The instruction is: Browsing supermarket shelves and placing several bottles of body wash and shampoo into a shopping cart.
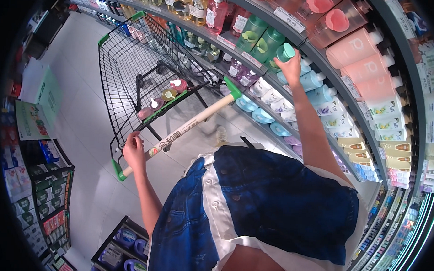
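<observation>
My right hand (pixel 290 68) has its thumb and fingers around the upper part of a green plastic bottle (pixel 285 53) with a pale green cap. That bottle is at the shelf, beside other translucent green bottles (pixel 267 42). My left hand (pixel 134 150) is at the left end of the shopping cart's beige handle (pixel 192 125), fingers curled; whether they grip it is hidden. Inside the black wire cart (pixel 115 65), near the handle, are several pump bottles, among them a pink one (pixel 178 84) and a yellowish one (pixel 169 94).
Shelves of pink bottles (pixel 354 50), blue bottles (pixel 312 80) and white bottles (pixel 275 96) curve along the right. Price tags (pixel 290 19) line the shelf edge. Purple detergent jugs (pixel 125 237) stand in a low rack at bottom left. Boxed goods (pixel 52 190) fill a left display.
</observation>
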Motion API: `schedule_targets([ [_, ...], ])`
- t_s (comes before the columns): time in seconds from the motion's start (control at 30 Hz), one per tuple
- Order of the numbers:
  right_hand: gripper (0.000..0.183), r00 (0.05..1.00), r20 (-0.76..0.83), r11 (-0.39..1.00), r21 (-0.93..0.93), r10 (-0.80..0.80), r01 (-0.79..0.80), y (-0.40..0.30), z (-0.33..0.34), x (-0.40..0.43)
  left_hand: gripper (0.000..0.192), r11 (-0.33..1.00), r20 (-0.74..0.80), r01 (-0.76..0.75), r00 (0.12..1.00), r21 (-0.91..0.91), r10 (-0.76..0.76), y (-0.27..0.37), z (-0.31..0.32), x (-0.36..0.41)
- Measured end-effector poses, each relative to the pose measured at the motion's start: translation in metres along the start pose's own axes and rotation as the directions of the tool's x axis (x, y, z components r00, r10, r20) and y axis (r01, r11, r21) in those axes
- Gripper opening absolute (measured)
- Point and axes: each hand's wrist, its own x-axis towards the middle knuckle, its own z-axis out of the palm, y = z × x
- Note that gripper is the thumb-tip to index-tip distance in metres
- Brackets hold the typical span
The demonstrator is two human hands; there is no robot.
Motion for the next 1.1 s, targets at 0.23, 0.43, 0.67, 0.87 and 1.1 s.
schedule_targets([
  [0.23, 0.075, 0.992, 0.101, 0.997, 0.046, -0.074, 0.07, -0.018, -0.026, -0.003, 0.019, 1.0, -0.009, -0.019, 1.0, 0.01, 0.019, -0.01, 0.003, 0.002],
  [0.43, 0.075, 0.952, 0.087, 0.952, 0.125, -0.292, 0.281, -0.11, -0.099, -0.021, 0.018, 0.998, 0.001, -0.061, 0.998, -0.032, 0.061, -0.009, -0.004, -0.002],
  [0.67, 0.075, 0.968, 0.175, 0.584, 0.811, -0.18, -0.038, -0.196, -0.158, -0.057, 0.037, 0.567, 0.207, 0.043, 0.951, -0.823, 0.228, 0.053, 0.017, -0.026],
  [0.87, 0.075, 0.913, 0.338, 0.387, 0.892, -0.229, -0.233, -0.252, -0.172, -0.1, 0.08, 0.107, 0.675, 0.717, 0.58, -0.689, 0.456, 0.14, 0.029, -0.09],
  [1.1, 0.063, 0.866, 0.474, 0.451, 0.816, -0.162, -0.362, -0.257, -0.172, -0.133, 0.065, 0.109, 0.759, 0.87, 0.351, -0.48, 0.548, 0.108, 0.009, -0.117],
])
